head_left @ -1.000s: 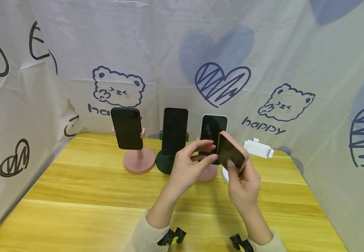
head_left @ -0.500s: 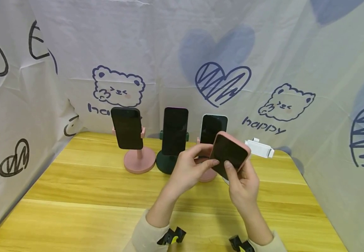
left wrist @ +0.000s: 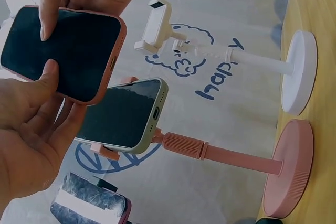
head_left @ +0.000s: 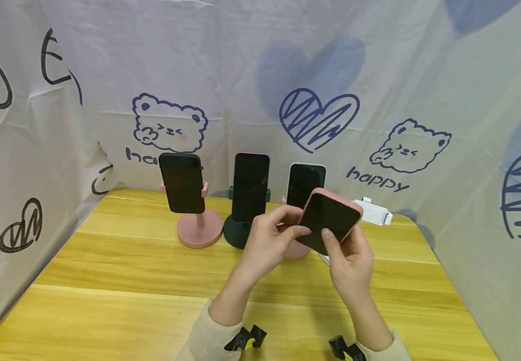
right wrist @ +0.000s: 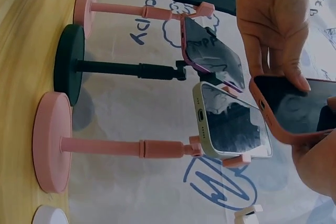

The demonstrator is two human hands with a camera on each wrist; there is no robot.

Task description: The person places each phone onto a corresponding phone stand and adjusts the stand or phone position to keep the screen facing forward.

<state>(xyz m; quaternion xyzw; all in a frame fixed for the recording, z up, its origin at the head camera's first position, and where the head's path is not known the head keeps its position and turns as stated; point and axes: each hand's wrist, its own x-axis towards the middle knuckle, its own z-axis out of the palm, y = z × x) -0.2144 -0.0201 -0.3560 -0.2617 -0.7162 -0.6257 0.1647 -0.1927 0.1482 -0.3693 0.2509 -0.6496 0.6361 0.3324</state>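
Note:
Both my hands hold a smartphone in a pink case (head_left: 328,213), tilted, its dark screen facing up. At its left edge my left hand (head_left: 267,243) pinches it, thumb on the screen. My right hand (head_left: 351,263) grips the lower right side, also with the thumb on the screen; its other fingers are partly hidden behind the phone. Just behind stands a phone in a pale green case (left wrist: 123,116), clamped in a pink stand (left wrist: 236,159). A white phone stand (left wrist: 262,60) holds no phone; in the head view the held phone partly covers it.
Further left, a dark green stand (head_left: 235,233) bears a phone with a pinkish rim (head_left: 250,188). Beside it, another pink stand (head_left: 199,230) carries a black phone (head_left: 181,183). All stand on a wooden table (head_left: 129,281) before a printed cloth backdrop (head_left: 238,60).
A second ago my left hand was apart from the pink-cased phone; now it pinches the left edge. The phone has turned so its screen faces up more.

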